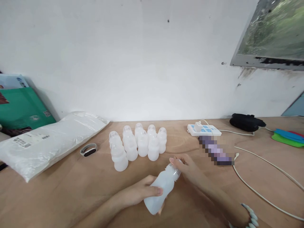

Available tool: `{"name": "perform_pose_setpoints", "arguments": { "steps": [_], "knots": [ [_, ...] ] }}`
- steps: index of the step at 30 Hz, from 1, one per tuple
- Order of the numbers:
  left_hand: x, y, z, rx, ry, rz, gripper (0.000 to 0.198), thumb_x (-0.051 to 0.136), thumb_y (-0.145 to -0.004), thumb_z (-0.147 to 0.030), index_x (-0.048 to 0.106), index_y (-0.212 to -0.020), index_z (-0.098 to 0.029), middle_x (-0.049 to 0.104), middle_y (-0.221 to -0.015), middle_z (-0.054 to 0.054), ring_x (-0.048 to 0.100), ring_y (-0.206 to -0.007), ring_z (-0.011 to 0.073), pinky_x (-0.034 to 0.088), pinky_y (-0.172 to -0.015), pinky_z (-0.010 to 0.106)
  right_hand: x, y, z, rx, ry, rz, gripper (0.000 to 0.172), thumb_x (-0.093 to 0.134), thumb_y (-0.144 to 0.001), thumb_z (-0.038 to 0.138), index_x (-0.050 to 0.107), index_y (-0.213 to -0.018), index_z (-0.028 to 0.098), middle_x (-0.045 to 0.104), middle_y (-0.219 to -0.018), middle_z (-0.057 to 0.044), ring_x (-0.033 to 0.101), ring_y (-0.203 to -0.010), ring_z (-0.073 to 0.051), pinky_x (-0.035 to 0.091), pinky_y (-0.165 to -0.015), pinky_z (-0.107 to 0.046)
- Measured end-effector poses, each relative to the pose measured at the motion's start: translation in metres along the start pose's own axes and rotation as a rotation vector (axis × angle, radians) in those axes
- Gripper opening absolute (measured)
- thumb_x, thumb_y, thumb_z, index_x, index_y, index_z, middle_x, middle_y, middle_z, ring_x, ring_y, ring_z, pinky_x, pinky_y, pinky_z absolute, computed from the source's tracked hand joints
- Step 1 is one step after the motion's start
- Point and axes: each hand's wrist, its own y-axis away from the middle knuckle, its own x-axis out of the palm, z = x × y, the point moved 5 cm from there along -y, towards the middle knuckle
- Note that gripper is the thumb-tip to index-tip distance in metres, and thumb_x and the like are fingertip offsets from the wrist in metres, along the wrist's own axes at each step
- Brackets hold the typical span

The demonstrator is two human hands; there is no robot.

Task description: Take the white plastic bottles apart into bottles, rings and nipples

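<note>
A white translucent baby bottle (163, 183) is tilted over the front of the table, its top pointing up and right. My left hand (144, 191) is wrapped round the lower body, thumb across the front and fingers mostly hidden behind. At the upper end, my right hand (184, 164) grips the clear cap (175, 171), thumb and fingers closed about it. Whether the cap is fully seated on the neck I cannot tell. Behind my hands, a group of similar bottles (130, 147) stands upright with clear domed caps on.
Left lie a white plastic parcel (64, 136) and a fitness band (89, 150), near a green package (26, 107). Right are a power strip (205, 129), a blurred-out phone-like object (215, 150), a black case (247, 122), a loose white cable (251, 190) and coloured flat pieces (288, 136).
</note>
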Motion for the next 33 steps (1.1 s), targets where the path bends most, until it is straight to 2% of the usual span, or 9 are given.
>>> {"name": "perform_pose_setpoints", "arguments": {
  "steps": [7,14,18,20,23,28,33],
  "knots": [
    [-0.003,-0.002,-0.007,-0.024,0.056,0.153,0.031,0.065,-0.072,-0.045,0.062,-0.081,-0.015,0.062,-0.053,0.0,0.056,-0.045,0.0144,0.036,-0.045,0.022,0.001,0.002,0.005,-0.132,-0.084,0.106,0.044,0.058,-0.085,0.058,0.05,-0.066,0.018,0.046,-0.06,0.003,0.041,-0.057,-0.012,0.03,-0.054,-0.025],
    [-0.016,-0.004,0.0,-0.063,0.129,0.211,0.04,0.064,-0.071,-0.051,0.065,-0.082,-0.013,0.063,-0.049,0.002,0.051,-0.038,0.0138,0.034,-0.037,0.021,0.001,0.006,0.017,-0.27,-0.089,0.238,0.041,0.057,-0.089,0.057,0.065,-0.092,0.017,0.061,-0.083,-0.002,0.054,-0.077,-0.017,0.041,-0.069,-0.027],
    [-0.019,-0.006,0.005,-0.075,0.154,0.205,0.044,0.066,-0.07,-0.054,0.065,-0.081,-0.011,0.066,-0.054,0.004,0.049,-0.035,0.0127,0.038,-0.036,0.022,-0.004,0.005,0.02,-0.29,-0.053,0.24,0.043,0.059,-0.088,0.058,0.066,-0.105,0.019,0.065,-0.095,-0.005,0.058,-0.088,-0.02,0.044,-0.075,-0.029],
    [-0.016,-0.006,0.003,-0.056,0.155,0.203,0.045,0.065,-0.071,-0.056,0.065,-0.082,-0.012,0.065,-0.052,0.003,0.048,-0.035,0.0123,0.036,-0.036,0.022,-0.006,0.005,0.02,-0.275,-0.034,0.224,0.041,0.058,-0.089,0.057,0.066,-0.103,0.019,0.066,-0.095,-0.005,0.058,-0.088,-0.02,0.044,-0.075,-0.029],
    [-0.01,-0.004,-0.002,-0.022,0.146,0.201,0.044,0.065,-0.072,-0.057,0.064,-0.082,-0.014,0.06,-0.048,0.0,0.048,-0.037,0.0126,0.032,-0.037,0.021,-0.007,0.005,0.018,-0.208,0.017,0.17,0.04,0.056,-0.09,0.056,0.065,-0.091,0.018,0.063,-0.081,-0.002,0.054,-0.075,-0.017,0.041,-0.067,-0.028],
    [-0.002,-0.002,-0.007,-0.009,0.052,0.126,0.041,0.069,-0.072,-0.054,0.062,-0.08,-0.015,0.059,-0.051,-0.001,0.049,-0.043,0.0119,0.034,-0.045,0.022,-0.005,0.004,0.011,-0.101,0.09,0.02,0.042,0.053,-0.088,0.053,0.047,-0.065,0.019,0.042,-0.06,0.004,0.036,-0.058,-0.012,0.027,-0.054,-0.025],
    [0.002,-0.001,-0.009,0.012,-0.043,0.069,0.045,0.068,-0.074,-0.058,0.06,-0.083,-0.015,0.058,-0.053,-0.003,0.048,-0.044,0.011,0.036,-0.051,0.022,-0.003,0.001,0.006,-0.044,0.076,-0.021,0.047,0.048,-0.089,0.053,0.036,-0.058,0.021,0.032,-0.056,0.005,0.032,-0.054,-0.01,0.022,-0.051,-0.026]
  ]
}}
